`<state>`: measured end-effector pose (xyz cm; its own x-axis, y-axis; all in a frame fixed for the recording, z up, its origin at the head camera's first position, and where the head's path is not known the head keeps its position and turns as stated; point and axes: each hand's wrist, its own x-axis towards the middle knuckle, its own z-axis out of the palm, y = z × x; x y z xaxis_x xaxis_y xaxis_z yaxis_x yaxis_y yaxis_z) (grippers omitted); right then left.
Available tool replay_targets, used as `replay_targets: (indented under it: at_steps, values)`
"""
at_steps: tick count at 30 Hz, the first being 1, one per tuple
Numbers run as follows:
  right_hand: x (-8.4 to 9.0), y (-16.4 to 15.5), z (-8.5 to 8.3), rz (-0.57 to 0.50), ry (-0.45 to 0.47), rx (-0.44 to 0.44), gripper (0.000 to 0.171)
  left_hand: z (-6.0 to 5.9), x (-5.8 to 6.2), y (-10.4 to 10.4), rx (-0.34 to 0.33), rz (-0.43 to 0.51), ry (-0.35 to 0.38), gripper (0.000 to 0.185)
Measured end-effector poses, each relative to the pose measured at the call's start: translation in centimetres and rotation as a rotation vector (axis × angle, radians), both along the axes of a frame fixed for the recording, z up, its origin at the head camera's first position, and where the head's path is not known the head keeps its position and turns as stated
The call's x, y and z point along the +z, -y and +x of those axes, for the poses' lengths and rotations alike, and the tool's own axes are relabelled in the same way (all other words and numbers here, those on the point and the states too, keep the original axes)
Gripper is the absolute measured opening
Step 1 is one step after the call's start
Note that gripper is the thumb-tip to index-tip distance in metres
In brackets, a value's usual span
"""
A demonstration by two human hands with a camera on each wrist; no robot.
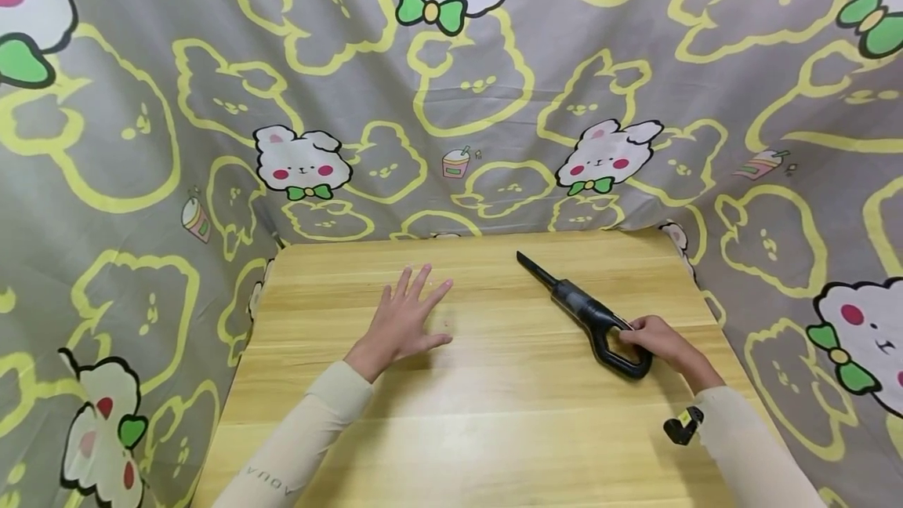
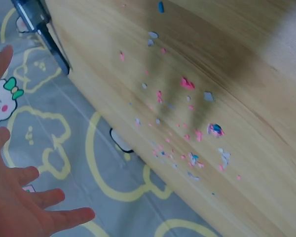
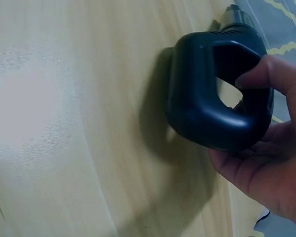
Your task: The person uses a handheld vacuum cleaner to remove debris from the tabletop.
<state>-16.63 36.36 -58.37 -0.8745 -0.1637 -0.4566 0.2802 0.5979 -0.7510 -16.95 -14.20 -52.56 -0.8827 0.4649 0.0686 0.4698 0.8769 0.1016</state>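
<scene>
Left hand [image 1: 404, 318] lies flat on the table [image 1: 458, 429], fingers spread, holding nothing, beside small coloured scraps [image 2: 187, 123]. Handheld vacuum [image 1: 585, 316] lies right of centre; right hand [image 1: 652, 339] curls round its loop handle. Judged rigid, light, smooth plastic; handle is the sound hold

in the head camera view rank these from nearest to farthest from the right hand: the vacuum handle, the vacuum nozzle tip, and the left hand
1. Vacuum handle, gripped by the right hand.
2. Nozzle tip, up and left, toward the table's back edge.
3. Left hand, flat at mid-table, farthest left.
</scene>
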Motion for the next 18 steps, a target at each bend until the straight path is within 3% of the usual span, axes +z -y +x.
replay_targets:
  at_steps: [7, 11, 18]
  values:
    - [0.3, -0.1, -0.1, -0.090, 0.076, 0.037, 0.016, -0.3, -0.4, -1.0, -0.024, 0.016, 0.016, 0.094]
    - [0.1, 0.3, -0.1, -0.102, 0.069, 0.063, 0.012, -0.3, -0.6, -1.5, -0.030, 0.020, 0.009, 0.094]
    - [0.8, 0.8, 0.2, -0.123, 0.059, 0.117, 0.029, -0.6, -0.8, -2.9, -0.054, 0.030, 0.055, 0.095]
